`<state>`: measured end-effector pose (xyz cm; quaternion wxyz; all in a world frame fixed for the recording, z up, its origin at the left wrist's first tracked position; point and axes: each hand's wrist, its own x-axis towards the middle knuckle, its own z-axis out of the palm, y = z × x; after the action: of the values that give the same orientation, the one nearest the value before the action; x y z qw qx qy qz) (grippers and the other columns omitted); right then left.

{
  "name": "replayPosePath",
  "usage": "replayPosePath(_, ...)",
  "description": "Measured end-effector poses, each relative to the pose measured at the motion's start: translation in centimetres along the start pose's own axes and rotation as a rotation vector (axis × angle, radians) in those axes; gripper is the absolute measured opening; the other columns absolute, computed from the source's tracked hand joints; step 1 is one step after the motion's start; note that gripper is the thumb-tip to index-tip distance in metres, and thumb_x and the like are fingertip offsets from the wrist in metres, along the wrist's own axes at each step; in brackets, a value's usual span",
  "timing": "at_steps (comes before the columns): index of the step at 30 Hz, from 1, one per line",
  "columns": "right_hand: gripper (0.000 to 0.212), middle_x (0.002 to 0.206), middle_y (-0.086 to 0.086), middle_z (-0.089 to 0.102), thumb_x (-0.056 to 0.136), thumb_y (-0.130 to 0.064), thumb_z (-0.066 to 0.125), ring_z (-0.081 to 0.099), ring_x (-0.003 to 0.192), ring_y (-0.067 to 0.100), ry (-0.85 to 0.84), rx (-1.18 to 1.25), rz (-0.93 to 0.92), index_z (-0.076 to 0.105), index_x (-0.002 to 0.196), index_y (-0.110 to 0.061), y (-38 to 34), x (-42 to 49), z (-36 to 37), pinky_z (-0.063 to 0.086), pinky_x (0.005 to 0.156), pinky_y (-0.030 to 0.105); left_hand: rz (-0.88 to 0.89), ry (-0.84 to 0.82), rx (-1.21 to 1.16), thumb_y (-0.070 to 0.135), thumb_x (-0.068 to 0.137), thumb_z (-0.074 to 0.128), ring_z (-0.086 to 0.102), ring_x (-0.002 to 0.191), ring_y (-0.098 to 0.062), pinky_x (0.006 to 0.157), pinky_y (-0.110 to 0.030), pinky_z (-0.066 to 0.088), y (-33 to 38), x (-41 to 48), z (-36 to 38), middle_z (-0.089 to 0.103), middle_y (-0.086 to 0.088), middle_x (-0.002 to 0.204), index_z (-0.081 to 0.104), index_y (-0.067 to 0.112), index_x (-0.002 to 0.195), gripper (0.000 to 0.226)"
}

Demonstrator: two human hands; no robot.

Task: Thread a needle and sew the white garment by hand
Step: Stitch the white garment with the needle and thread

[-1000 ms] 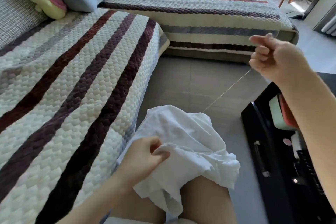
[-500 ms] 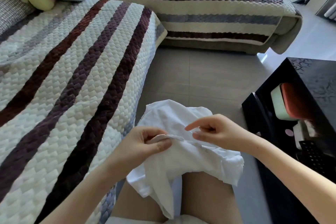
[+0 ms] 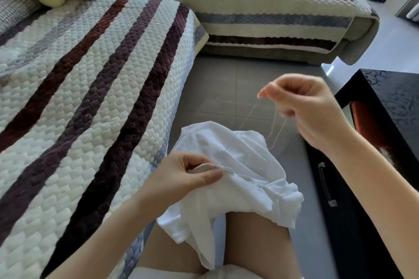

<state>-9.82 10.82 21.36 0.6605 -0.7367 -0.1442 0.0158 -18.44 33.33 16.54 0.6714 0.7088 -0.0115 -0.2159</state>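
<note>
Two pinches: left fingers (image 3: 212, 174) on the white garment (image 3: 240, 190), right fingers (image 3: 272, 92) holding thread (image 3: 273, 125) above.

The needle is too small to see in the blurred right hand (image 3: 303, 106).

Left grip (image 3: 181, 179) pinched, low at lap; right grip (image 3: 306, 108) raised, curled, pinching.
</note>
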Motion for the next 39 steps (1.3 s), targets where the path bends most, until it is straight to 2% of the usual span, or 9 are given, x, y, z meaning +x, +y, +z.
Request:
replayPosePath(3,0.018,0.042,-0.015,0.044,0.088,-0.017,0.066,0.026,0.043,0.004,0.189,-0.159,-0.096,0.068,0.07,-0.016,-0.3,2.8,0.2,0.022,0.044,0.016,-0.011,-0.021,-0.007,0.022,0.072,0.073,0.063,0.063,-0.002,0.059,-0.013,0.045,0.3,0.1,0.2,0.069,0.006,0.065,0.075,0.018,0.069,0.006)
replayPosePath(7,0.019,0.059,0.016,0.054,0.086,-0.014,0.067,0.041,0.057,0.016,0.38,-0.258,-0.181,0.069,0.071,-0.003,0.1,5.8,0.2,0.032,0.055,0.017,-0.049,-0.039,0.054,0.031,0.072,0.079,0.065,0.072,-0.01,0.068,-0.023,0.049,0.1,0.1,0.0,0.071,-0.003,0.074,0.077,0.014,0.077,0.018)
replayPosePath(13,0.031,0.052,-0.008,0.044,0.086,-0.024,0.062,0.039,0.052,0.008,0.545,-0.5,-0.258,0.06,0.065,-0.001,0.7,8.9,-0.7,0.035,0.058,0.023,-0.096,-0.03,0.07,0.033,0.065,0.075,0.062,0.065,-0.004,0.061,-0.016,0.046,0.1,-0.1,0.2,0.067,0.004,0.065,0.076,0.015,0.07,0.019)
replayPosePath(18,0.023,0.054,-0.017,0.04,0.09,-0.025,0.058,0.039,0.052,0.0,0.574,-0.739,-0.175,0.056,0.069,-0.015,1.8,9.8,-0.8,0.028,0.06,0.024,-0.115,-0.056,0.05,0.031,0.066,0.074,0.063,0.066,-0.004,0.061,-0.015,0.047,0.1,-0.2,0.3,0.068,0.004,0.066,0.076,0.015,0.071,0.017)
replayPosePath(22,0.024,0.056,-0.016,0.045,0.091,-0.026,0.058,0.048,0.064,0.013,0.482,-0.788,-0.092,0.059,0.069,-0.015,3.6,9.0,-0.2,0.03,0.062,0.025,-0.107,-0.065,0.029,0.027,0.07,0.075,0.066,0.073,-0.007,0.068,-0.018,0.05,-0.1,-0.2,0.2,0.072,0.0,0.075,0.077,0.014,0.075,0.014)
replayPosePath(29,0.023,0.074,0.004,0.056,0.095,-0.024,0.051,0.054,0.075,0.024,0.62,-1.036,-0.124,0.058,0.08,-0.007,3.3,8.7,-2.4,0.026,0.064,0.027,-0.171,-0.134,0.162,0.033,0.069,0.076,0.057,0.069,-0.016,0.064,-0.027,0.042,-0.2,-0.5,0.5,0.061,-0.009,0.073,0.069,-0.005,0.081,0.041)
replayPosePath(33,0.026,0.085,0.015,0.067,0.096,-0.023,0.05,0.06,0.083,0.033,0.637,-1.114,-0.126,0.062,0.089,-0.002,4.1,9.4,-2.0,0.026,0.065,0.028,-0.17,-0.185,0.136,0.027,0.07,0.077,0.057,0.059,-0.009,0.057,-0.019,0.044,0.5,-0.2,0.3,0.062,0.001,0.063,0.072,0.008,0.07,0.02)
replayPosePath(36,0.024,0.085,0.012,0.067,0.095,-0.025,0.051,0.061,0.086,0.032,0.561,-1.06,-0.06,0.063,0.089,-0.005,4.6,9.2,-1.3,0.031,0.067,0.029,-0.154,-0.214,0.093,0.025,0.07,0.077,0.059,0.062,-0.009,0.059,-0.019,0.045,0.6,-0.2,0.4,0.064,0.002,0.064,0.074,0.01,0.073,0.016)
replayPosePath(39,0.04,0.079,0.004,0.06,0.088,-0.038,0.062,0.057,0.082,0.021,0.338,-0.934,0.038,0.055,0.119,-0.014,4.2,7.3,0.0,0.038,0.074,0.031,-0.122,-0.176,0.058,0.028,0.071,0.075,0.061,0.068,-0.01,0.063,-0.019,0.047,0.3,-0.3,0.3,0.066,-0.002,0.07,0.075,0.009,0.077,0.02)
